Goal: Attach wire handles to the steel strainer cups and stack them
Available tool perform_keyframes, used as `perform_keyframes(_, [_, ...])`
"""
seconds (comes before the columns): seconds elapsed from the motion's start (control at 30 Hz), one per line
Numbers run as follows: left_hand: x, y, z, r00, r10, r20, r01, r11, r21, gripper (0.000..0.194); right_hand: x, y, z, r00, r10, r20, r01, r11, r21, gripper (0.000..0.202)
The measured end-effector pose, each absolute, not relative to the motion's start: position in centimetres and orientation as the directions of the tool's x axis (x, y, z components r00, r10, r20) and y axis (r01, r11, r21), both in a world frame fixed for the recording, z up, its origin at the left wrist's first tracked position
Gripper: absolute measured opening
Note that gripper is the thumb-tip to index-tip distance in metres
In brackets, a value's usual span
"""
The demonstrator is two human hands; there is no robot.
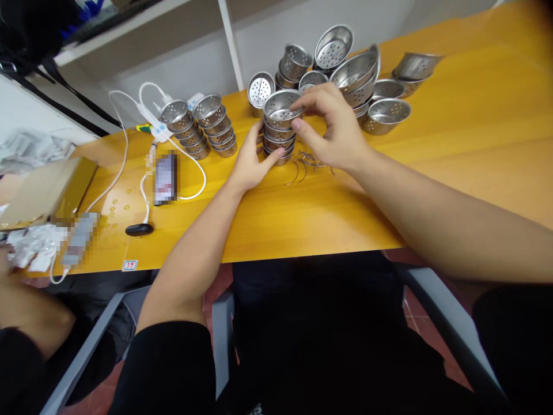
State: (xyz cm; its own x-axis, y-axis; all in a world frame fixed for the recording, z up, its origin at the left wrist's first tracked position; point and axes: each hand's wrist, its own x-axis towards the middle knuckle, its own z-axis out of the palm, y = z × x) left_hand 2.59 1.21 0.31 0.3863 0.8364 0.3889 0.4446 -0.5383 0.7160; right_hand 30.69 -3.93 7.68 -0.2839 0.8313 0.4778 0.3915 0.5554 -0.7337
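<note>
A stack of perforated metal strainer baskets [279, 134] stands upright on the wooden table in front of me. My left hand [250, 162] is wrapped round its lower left side, thumb across the front. At the top, my right hand [332, 124] grips the rim of the uppermost strainer basket [281, 108] between thumb and fingers. That basket sits on the ones below it, its holed bottom showing. Several thin bent wires [305, 161] lie on the table just right of the stack, under my right hand.
More strainer baskets [386, 115] stand stacked or tilted behind and to the right. Two stacks [221, 129] rise at left. Near them lie a phone [165, 178], white cables and a black plug-like piece [139, 229]. A cardboard box [38, 190] and another person's arm [30, 300] are far left.
</note>
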Motion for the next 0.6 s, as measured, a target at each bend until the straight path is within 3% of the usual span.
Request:
perform_keyframes(0.2, [2.5, 1.3, -0.3, 0.396, 0.819, 0.416, 0.434, -0.566, 0.701, 0.094, 30.7, -3.3, 7.1, -0.324, 0.807, 0.494, 0.417, 0.59, -0.691, 0.097])
perform_keyframes(0.37, [1.0, 4.0, -3.1, 0.237, 0.853, 0.465, 0.515, -0.516, 0.684, 0.107, 30.6, -3.4, 6.9, -0.305, 0.794, 0.526, 0.387, 0.608, -0.693, 0.12])
perform_keyframes(0.5, [-0.1, 4.8, -2.8, 0.063, 0.878, 0.475, 0.541, -0.43, 0.722, 0.061, 31.1, -2.1, 5.1, -0.292, 0.819, 0.493, 0.37, 0.573, -0.732, 0.13])
perform_keyframes(0.6, [0.8, 2.2, -0.4, 0.195, 0.859, 0.473, 0.514, -0.5, 0.697, 0.028, 31.4, -0.7, 3.1, -0.37, 0.819, 0.438, 0.373, 0.563, -0.738, 0.131])
